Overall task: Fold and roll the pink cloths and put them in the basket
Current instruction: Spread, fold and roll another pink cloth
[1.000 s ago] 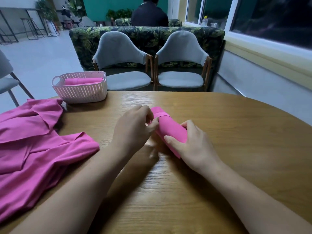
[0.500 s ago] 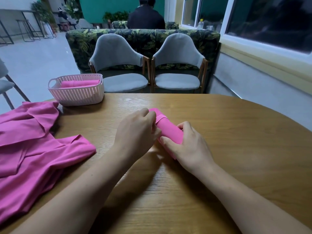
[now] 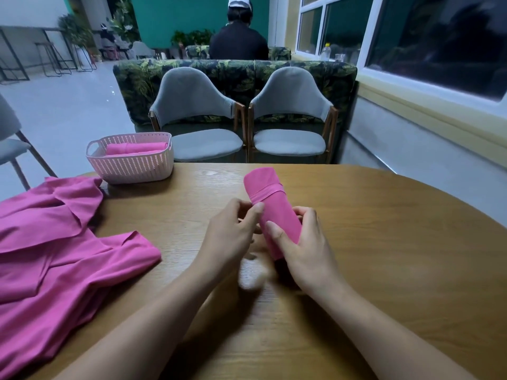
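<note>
A rolled pink cloth (image 3: 270,204) is tilted up off the wooden table (image 3: 384,256), its far end raised. My right hand (image 3: 301,245) grips the roll's lower half, thumb across the front. My left hand (image 3: 233,234) is at the roll's left side, its thumb tip touching the cloth and its fingers loosely curled. A pink-white perforated basket (image 3: 131,167) stands at the table's far left with rolled pink cloths (image 3: 135,148) inside. A heap of loose pink cloths (image 3: 55,242) lies at the left.
Two grey chairs (image 3: 197,119) stand behind the table's far edge, a patterned sofa behind them. A person (image 3: 238,37) sits beyond with their back turned. Another chair (image 3: 11,144) is at the far left. A window wall runs along the right.
The roll has been lifted from lying on the table to a tilted, raised position in my right hand. My left hand has loosened its pinch at the roll's side.
</note>
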Tool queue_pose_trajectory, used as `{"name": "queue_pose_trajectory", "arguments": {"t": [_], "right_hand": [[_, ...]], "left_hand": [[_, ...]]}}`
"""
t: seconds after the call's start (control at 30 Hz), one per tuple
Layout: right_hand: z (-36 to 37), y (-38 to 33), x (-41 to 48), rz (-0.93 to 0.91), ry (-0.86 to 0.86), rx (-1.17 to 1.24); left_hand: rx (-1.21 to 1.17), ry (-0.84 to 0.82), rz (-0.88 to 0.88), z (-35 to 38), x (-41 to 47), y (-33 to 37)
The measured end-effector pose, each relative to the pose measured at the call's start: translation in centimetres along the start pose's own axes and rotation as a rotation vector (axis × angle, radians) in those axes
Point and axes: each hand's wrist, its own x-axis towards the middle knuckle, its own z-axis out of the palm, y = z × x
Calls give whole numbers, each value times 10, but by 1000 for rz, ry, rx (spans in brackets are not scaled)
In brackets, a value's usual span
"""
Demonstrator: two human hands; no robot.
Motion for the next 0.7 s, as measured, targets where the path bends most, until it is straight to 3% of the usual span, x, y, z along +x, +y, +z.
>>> {"name": "queue_pose_trajectory", "arguments": {"t": [0.2,0.43,0.7], "right_hand": [[14,-20,-4,-126,-48,9],[42,-62,25,-236,-199,152],[98,-116,85,-374,-327,174]], "left_hand": [[-92,31,-120,-7,15,3],[-125,18,-133,-73,37,35],[305,85,-31,-186,96,65]]}}
